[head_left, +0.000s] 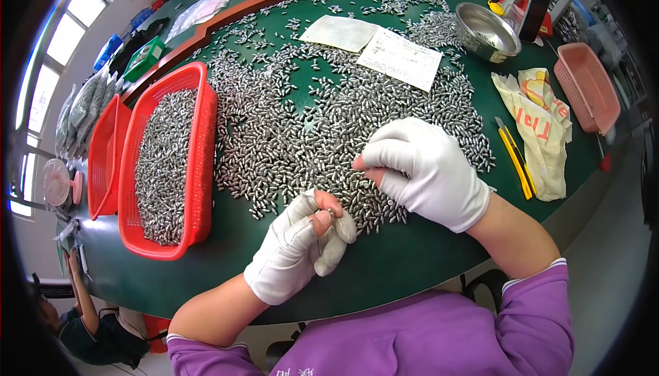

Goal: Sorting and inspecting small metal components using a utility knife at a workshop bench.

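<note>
Green felt-like surface (384,266) here, covered with a huge spread of small silvery metal pieces (309,122). Left hand (302,249) in a white glove with cut-off fingertips is pinched shut on one tiny metal piece (331,213) between thumb and forefinger, right at the near edge of the pile. Right hand (425,170), also gloved, rests on the pile with fingers curled together; can't tell if it's got anything in there.

Progress-wise, my guess is it's somewhere in the middle: the red basket (195,191) on the left already holds a good layer of the same pieces, but way more are loose on the surface.

Hard to make out: what the pieces actually are, too small. A second red basket (103,163) sits behind the first, contents hidden. The steel bowl (487,33) up top, can't see inside.
</note>
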{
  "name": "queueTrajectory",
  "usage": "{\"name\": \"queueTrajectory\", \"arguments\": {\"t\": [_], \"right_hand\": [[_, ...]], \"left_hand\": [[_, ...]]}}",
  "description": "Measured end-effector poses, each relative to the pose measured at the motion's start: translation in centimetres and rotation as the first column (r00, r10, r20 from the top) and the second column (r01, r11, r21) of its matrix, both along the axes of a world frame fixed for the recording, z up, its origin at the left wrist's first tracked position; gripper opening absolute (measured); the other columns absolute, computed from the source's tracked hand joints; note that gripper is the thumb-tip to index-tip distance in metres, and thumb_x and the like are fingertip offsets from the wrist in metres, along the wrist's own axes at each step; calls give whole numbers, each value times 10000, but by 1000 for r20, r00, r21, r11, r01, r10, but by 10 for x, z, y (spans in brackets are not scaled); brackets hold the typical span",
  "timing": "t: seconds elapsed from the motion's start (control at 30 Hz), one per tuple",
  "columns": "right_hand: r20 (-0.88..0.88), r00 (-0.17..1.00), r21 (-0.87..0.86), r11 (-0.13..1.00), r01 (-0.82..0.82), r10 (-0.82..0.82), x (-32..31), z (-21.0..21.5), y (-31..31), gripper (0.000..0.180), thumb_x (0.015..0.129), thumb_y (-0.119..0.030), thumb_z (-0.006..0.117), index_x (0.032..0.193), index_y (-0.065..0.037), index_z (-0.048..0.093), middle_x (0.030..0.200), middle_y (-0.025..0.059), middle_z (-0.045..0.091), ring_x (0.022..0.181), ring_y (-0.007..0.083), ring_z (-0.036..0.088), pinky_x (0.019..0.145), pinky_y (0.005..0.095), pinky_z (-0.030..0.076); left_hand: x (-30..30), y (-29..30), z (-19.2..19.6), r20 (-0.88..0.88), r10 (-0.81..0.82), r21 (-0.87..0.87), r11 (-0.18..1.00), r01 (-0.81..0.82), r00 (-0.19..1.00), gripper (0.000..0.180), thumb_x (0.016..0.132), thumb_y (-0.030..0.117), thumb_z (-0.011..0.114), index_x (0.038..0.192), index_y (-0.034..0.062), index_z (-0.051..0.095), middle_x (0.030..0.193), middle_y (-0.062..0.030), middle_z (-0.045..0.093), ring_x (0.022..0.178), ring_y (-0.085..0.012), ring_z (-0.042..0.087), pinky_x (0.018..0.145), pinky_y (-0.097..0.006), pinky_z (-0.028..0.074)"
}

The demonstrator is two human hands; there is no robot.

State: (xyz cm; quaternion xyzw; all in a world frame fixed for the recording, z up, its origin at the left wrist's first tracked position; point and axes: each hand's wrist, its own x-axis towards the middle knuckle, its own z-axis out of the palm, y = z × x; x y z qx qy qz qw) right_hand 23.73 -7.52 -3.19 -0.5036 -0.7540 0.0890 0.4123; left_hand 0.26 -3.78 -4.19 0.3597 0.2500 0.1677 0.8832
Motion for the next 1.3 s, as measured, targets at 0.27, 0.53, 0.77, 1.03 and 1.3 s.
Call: {"name": "queueTrajectory", "arguments": {"t": [0.27, 0.53, 0.77, 1.03, 1.3], "right_hand": [[149, 970, -187, 968, -165, 194, -2, 0, -6, 154, 727, -146, 775, 844, -120, 678, 878, 53, 629, 848, 273, 619, 756, 386, 513], [210, 962, -190, 972, -136, 175, -4, -5, -4, 135, 745, -158, 756, 842, -121, 670, 867, 53, 628, 837, 273, 620, 729, 390, 512], [243, 953, -178, 974, -138, 179, -4, -1, -6, 146, 733, -152, 751, 844, -111, 667, 859, 57, 625, 834, 271, 620, 727, 386, 511], [273, 956, -160, 985, -61, 104, -10, 0, -8, 139, 726, -127, 735, 838, -94, 660, 853, 59, 619, 830, 275, 616, 730, 387, 512], [209, 968, -135, 985, -109, 136, -6, 0, -7, 129, 722, -123, 738, 828, -100, 668, 856, 61, 617, 840, 276, 609, 737, 386, 509]], "left_hand": [[2, 0, 1, 29, -9, -35, 999, 10, 1000, 253, 990, 334, 575, 1095, 111, 518, 978, -102, 627, 533, -120, 463, 508, -237, 383], [5, -3, 1, -20, 36, -5, 999, -36, 999, 275, 965, 372, 615, 1082, 139, 528, 818, -81, 560, 489, -108, 420, 476, -239, 341], [1, -1, -1, 45, -38, -19, 999, 39, 998, 311, 985, 360, 589, 1144, 103, 512, 1014, -98, 613, 598, -121, 482, 557, -237, 396], [5, -5, 3, -27, 18, 22, 1000, -17, 999, 258, 966, 364, 614, 1115, 169, 531, 822, -70, 534, 511, -101, 421, 496, -231, 345], [5, -4, 4, -36, 20, 30, 999, -19, 999, 280, 965, 369, 612, 1140, 169, 525, 842, -75, 539, 519, -99, 418, 501, -228, 343]]}}
